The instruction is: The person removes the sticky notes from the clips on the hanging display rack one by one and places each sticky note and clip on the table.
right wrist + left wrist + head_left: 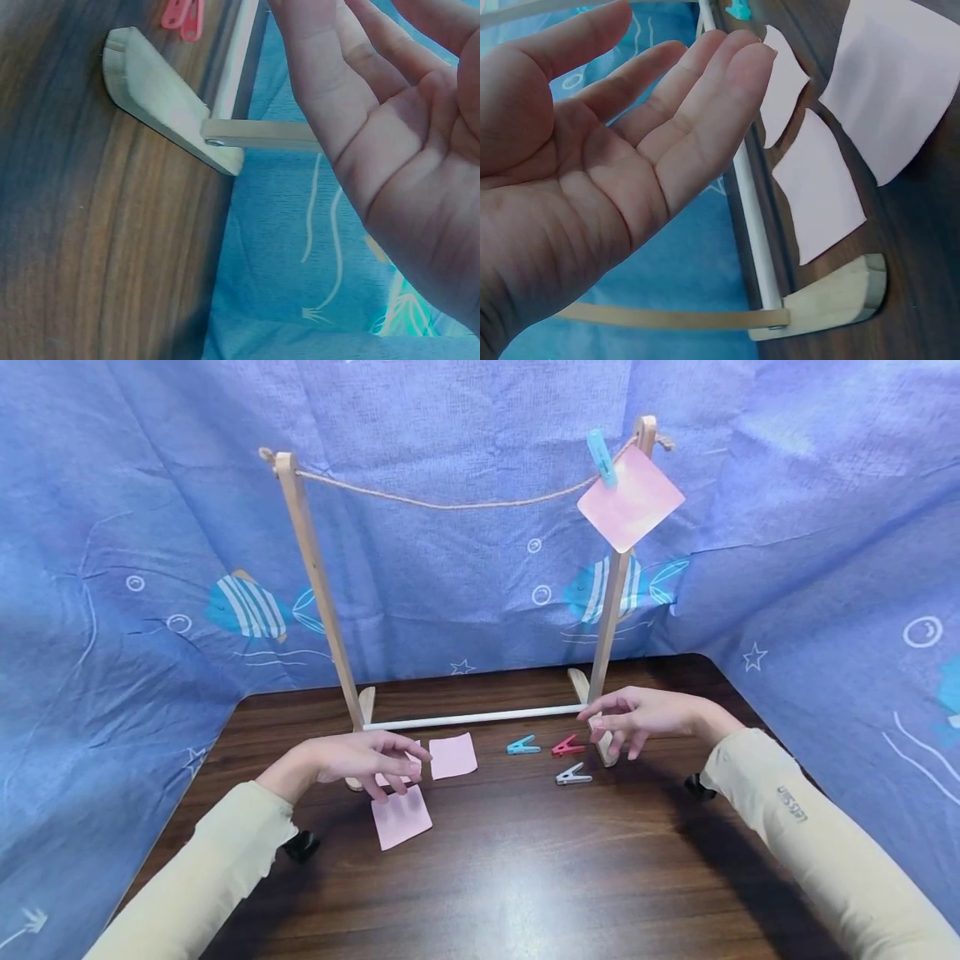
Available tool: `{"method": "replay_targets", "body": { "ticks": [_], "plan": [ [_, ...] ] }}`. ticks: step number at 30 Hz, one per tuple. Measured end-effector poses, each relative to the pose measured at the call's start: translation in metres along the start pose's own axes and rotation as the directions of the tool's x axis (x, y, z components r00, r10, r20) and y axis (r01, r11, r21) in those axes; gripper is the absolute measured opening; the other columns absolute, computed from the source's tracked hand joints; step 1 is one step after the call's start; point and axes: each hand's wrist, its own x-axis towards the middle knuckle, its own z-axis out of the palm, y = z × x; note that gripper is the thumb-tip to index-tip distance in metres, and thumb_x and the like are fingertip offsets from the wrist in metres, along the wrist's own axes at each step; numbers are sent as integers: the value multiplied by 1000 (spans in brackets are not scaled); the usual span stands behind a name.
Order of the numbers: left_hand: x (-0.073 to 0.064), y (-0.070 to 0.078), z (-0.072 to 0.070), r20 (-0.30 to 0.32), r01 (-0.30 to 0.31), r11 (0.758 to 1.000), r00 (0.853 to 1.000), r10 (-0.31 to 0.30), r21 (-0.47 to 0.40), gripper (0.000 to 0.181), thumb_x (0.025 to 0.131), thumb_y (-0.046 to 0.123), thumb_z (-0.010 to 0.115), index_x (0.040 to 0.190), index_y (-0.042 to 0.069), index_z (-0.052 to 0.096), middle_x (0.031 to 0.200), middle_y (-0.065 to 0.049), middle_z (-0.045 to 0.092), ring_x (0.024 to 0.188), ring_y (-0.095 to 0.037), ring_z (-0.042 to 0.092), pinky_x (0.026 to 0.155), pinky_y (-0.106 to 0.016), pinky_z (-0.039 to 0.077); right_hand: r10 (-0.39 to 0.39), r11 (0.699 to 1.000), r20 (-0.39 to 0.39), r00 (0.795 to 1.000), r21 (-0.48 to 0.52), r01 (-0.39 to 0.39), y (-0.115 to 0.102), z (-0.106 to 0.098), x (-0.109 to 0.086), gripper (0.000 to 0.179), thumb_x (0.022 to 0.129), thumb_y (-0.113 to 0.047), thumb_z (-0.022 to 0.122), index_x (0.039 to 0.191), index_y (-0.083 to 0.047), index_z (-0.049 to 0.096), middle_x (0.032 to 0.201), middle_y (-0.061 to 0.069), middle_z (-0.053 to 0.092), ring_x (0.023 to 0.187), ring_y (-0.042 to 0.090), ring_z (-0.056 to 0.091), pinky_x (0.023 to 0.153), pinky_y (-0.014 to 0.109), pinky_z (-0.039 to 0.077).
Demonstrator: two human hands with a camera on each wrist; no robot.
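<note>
My left hand (365,760) hovers over the pink paper squares at the left, fingers loosely bent, holding nothing. One pink square (402,817) lies nearest me, another pink square (453,756) farther back, and a third pink sheet (819,187) is partly hidden by the hand in the head view. By the stand's right foot (604,743), my right hand (647,717) is in the air with relaxed fingers and nothing in them. Left of it lie a blue clothespin (522,746), a red clothespin (567,746) and a white clothespin (573,775).
A wooden stand (318,577) with a white crossbar (480,718) stands at the back, a sagging rope (450,507) strung between its posts. A light-blue clothespin (601,456) clips a pink square (632,502) near the right post. Blue fish-print cloth (465,585) hangs behind.
</note>
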Motion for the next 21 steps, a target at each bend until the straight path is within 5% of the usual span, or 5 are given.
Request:
{"method": "replay_targets", "body": {
  "ticks": [10, 21],
  "plan": [
    [4, 29, 4, 69, -71, 995, 995, 67, 64, 49, 105, 25, 58, 147, 2, 48, 125, -17, 63, 111, -36, 64, 87, -50, 59, -14, 998, -1, 1000, -56, 14, -18, -6, -4, 50, 108, -22, 53, 148, 5, 42, 118, 15, 68, 100, 45, 67, 71, 44, 62],
    [4, 65, 2, 40, -83, 994, 996, 80, 70, 44, 104, 23, 60, 144, 6, 52, 126, -16, 61, 108, -33, 66, 87, -51, 59, -31, 983, -10, 999, -182, 29, -59, -11, -9, 47, 106, -25, 57, 147, -3, 49, 118, 14, 68, 99, 38, 68, 76, 50, 61]
  ]
}}
